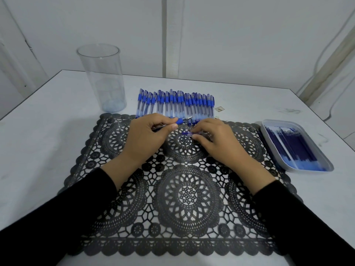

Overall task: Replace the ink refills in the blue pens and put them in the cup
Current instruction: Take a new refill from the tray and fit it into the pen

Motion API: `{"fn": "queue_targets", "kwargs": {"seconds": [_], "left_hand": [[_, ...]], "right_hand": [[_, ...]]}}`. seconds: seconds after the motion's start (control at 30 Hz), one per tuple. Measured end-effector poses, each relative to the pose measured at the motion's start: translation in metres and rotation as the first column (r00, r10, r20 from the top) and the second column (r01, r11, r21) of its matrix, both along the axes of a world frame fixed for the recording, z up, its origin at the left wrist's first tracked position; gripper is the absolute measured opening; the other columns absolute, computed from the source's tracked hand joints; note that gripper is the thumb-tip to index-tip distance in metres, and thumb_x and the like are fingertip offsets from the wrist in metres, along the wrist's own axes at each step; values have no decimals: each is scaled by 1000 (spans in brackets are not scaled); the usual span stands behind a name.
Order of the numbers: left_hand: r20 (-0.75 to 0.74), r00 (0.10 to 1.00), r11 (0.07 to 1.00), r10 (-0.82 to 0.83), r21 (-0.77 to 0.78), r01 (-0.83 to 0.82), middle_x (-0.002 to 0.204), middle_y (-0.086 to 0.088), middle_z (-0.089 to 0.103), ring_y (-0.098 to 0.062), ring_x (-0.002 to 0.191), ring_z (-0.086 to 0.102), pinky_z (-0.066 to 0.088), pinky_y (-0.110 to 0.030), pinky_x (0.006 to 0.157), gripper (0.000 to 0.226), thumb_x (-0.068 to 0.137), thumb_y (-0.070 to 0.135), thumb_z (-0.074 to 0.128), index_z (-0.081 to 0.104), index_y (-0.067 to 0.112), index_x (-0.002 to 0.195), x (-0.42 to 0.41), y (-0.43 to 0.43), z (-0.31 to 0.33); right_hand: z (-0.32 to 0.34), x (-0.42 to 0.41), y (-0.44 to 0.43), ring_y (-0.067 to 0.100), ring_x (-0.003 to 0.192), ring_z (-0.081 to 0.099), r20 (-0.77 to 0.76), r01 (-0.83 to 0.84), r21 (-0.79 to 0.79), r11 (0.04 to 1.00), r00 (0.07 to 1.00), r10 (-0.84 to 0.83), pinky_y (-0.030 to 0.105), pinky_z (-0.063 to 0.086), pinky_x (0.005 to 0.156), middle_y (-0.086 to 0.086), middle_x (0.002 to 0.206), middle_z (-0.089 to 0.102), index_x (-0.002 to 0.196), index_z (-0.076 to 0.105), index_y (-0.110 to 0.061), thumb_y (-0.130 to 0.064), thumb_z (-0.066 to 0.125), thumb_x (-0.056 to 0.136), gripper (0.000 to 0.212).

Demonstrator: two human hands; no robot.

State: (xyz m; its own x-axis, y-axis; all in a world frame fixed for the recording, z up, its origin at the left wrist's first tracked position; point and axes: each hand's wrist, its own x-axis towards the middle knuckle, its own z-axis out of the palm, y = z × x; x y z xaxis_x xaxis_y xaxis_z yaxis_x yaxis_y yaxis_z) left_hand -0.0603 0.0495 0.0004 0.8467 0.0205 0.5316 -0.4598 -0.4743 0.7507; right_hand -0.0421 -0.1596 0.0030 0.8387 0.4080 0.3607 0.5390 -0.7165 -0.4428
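Note:
My left hand (148,137) grips an uncapped blue pen (181,120), its metal tip pointing right. Just to its right, my right hand (215,139) pinches a small clear and blue pen part (187,133) low over the black lace mat (172,189); I cannot tell whether it is the cap. Behind both hands a row of several capped blue pens (175,103) lies side by side on the table. A tall clear cup (102,77) stands at the back left with no pens in it. At the right, a grey tray (324,162) holds several dark blue refills (294,148).
The white table (38,150) ends at a wall close behind the pens. A small scrap (219,108) lies right of the pen row. Cables run down the wall at the far right.

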Motion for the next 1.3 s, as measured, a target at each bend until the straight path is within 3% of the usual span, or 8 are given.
{"fn": "queue_targets", "kwargs": {"seconds": [0.1, 0.23, 0.3, 0.4, 0.57, 0.83, 1.13, 1.3], "left_hand": [[-5, 1000, 1000, -14, -6, 14, 88, 21, 70, 3, 81, 69, 50, -8, 76, 18, 84, 15, 78, 75, 23, 100, 0, 0, 0], [-17, 999, 999, -34, -15, 33, 89, 17, 72, 2, 80, 69, 51, -8, 75, 18, 84, 15, 78, 76, 22, 100, 0, 1, -1], [-21, 998, 998, -54, -20, 53, 91, 14, 74, 2, 82, 70, 52, -10, 77, 17, 84, 15, 77, 76, 21, 100, 0, 1, -1], [1, 997, 997, -83, 1, 83, 91, 12, 74, -1, 83, 70, 52, -11, 77, 17, 83, 15, 78, 76, 19, 100, -1, -1, -1], [-7, 994, 994, -105, 2, 105, 85, 7, 76, -11, 75, 71, 59, -27, 72, 18, 80, 20, 80, 77, 22, 98, -4, -3, 0], [23, 994, 992, -110, -58, 111, 79, 8, 74, -5, 64, 67, 52, -16, 63, 16, 79, 15, 81, 79, 12, 95, -4, -4, -1], [60, 993, 994, -97, -34, 99, 81, 7, 75, -12, 69, 70, 58, -31, 66, 18, 79, 14, 81, 76, 19, 95, -5, -6, -2], [46, 995, 990, -86, -110, 91, 78, 5, 75, -11, 63, 68, 56, -25, 61, 16, 79, 15, 82, 78, 15, 94, -7, -16, 2]], "right_hand": [[8, -3, -10, 3, 86, 60, -93, 79, 212, 974, 994, -60, 9, 42, 73, -12, 92, 66, 100, 66, -21, -24, 63, 93, 8], [11, -5, -19, 22, 89, 66, -183, 134, 485, 864, 982, -50, 33, 55, 79, 2, 93, 71, 103, 68, -20, -18, 69, 90, 13], [12, -5, -20, 24, 91, 67, -193, 124, 537, 835, 981, -21, 35, 56, 81, 5, 95, 71, 105, 71, -17, -15, 72, 87, 18], [13, -6, -14, 15, 84, 65, -203, 100, 568, 817, 979, 21, 24, 51, 75, 2, 91, 71, 104, 73, -18, -13, 74, 85, 19], [16, -12, -4, 17, 76, 62, -228, 70, 549, 833, 971, 69, 24, 54, 71, 5, 87, 71, 105, 74, -18, -13, 74, 84, 21], [19, -18, 2, 14, 72, 61, -280, 113, 648, 753, 955, 97, 26, 57, 74, 4, 77, 70, 100, 74, -21, -11, 75, 83, 20], [16, -21, 4, 14, 68, 60, -311, 154, 657, 738, 947, 79, 29, 55, 74, 0, 73, 70, 99, 74, -24, -13, 76, 82, 21], [25, -23, 1, 5, 73, 64, -282, 109, 738, 666, 947, 157, 19, 54, 74, -6, 79, 70, 105, 71, -16, -5, 72, 84, 23]]}}
